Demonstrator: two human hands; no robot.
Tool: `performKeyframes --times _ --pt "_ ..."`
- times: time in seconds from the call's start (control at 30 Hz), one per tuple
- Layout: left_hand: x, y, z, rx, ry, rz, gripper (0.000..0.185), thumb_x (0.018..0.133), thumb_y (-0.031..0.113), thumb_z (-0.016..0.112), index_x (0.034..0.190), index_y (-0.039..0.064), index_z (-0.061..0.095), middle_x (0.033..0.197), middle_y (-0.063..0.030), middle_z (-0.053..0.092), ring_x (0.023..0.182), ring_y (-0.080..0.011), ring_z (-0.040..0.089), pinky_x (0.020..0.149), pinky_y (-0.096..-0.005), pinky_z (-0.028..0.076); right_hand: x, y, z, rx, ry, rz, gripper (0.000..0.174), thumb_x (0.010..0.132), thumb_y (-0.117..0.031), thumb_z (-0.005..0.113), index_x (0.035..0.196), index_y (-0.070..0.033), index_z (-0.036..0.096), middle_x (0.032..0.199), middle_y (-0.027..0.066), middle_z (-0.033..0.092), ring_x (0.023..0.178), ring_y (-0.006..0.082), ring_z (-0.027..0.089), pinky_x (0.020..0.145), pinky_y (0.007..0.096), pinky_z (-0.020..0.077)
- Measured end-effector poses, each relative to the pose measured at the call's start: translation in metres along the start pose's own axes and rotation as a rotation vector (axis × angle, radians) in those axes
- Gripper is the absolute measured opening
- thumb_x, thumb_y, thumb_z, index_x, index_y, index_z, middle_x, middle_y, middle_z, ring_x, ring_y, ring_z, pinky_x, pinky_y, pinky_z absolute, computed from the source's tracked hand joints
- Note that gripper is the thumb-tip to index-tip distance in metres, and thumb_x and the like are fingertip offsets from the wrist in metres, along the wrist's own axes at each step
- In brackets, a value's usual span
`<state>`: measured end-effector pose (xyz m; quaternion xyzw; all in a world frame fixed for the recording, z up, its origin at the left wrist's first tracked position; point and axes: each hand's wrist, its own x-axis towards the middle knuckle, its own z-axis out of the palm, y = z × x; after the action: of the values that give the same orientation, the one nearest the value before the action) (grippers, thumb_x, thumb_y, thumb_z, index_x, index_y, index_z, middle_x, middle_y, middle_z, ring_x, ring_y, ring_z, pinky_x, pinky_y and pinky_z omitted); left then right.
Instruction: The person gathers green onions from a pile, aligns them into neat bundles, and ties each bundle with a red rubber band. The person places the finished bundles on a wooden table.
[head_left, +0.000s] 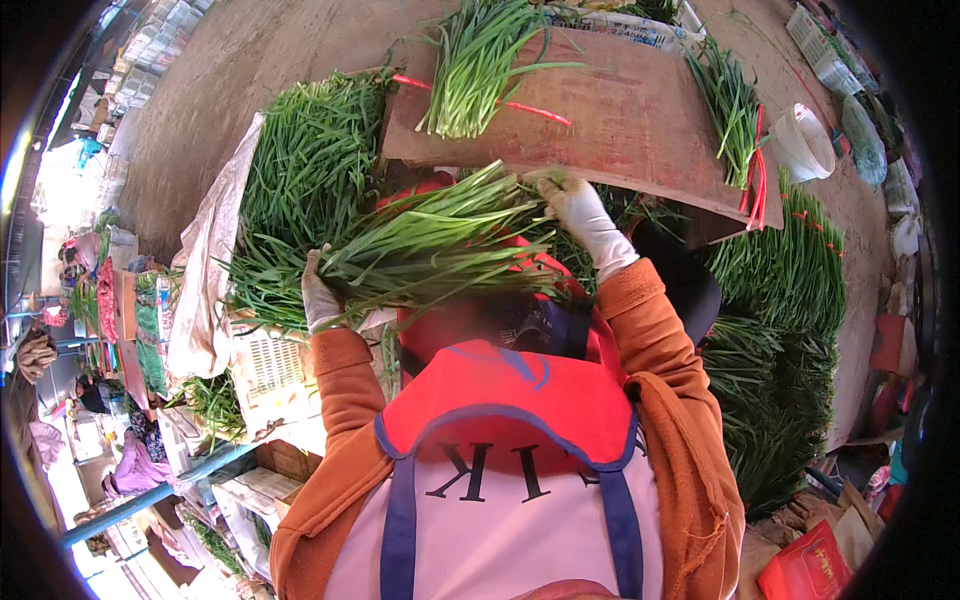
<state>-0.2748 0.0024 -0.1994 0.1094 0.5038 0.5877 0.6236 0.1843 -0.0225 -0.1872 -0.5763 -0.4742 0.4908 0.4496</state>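
My left hand, in a pale glove, grips a loose bunch of garlic chives from its left, leafy side. The bunch lies slantwise above my lap, its pale stalk ends towards the upper right. At those ends is my right hand, also gloved, with stained fingertips; blur hides whether the fingers close on any stalks. Beyond the hands, a wooden board carries another bunch of chives, lying across a red tie strip.
A dense heap of chives stands left beside a white sheet. More stacked chives are on the right. On the board's right edge lie a small bunch and red ties, near a white bucket. A plastic crate sits lower left.
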Motion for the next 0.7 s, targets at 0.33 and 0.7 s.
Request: performKeyframes --times 0.33,0.7 --pt "0.036 -0.018 -0.015 0.0 0.097 -0.026 0.042 0.102 0.039 0.054 0.126 0.005 0.061 0.121 -0.0161 0.066 0.109 -0.0378 0.061 0.096 -0.0574 0.048 -0.073 -0.011 -0.07 -1.11 0.386 -0.234 0.059 0.091 -0.047 0.065 0.134 -0.007 0.058 0.124 0.0194 0.065 0.111 0.0352 0.064 0.095 0.0426 0.0495" --pt "-0.044 0.029 0.002 0.057 0.05 0.022 0.038 0.094 0.038 0.067 0.111 0.004 0.065 0.11 -0.0139 0.07 0.095 -0.0302 0.068 0.089 -0.0462 0.056 0.0 -0.043 0.044 0.166 -0.211 -0.037 0.039 0.084 -0.014 0.076 0.118 0.0 0.065 0.1 0.0057 0.072 0.09 0.0125 0.064 0.083 0.0292 0.052"
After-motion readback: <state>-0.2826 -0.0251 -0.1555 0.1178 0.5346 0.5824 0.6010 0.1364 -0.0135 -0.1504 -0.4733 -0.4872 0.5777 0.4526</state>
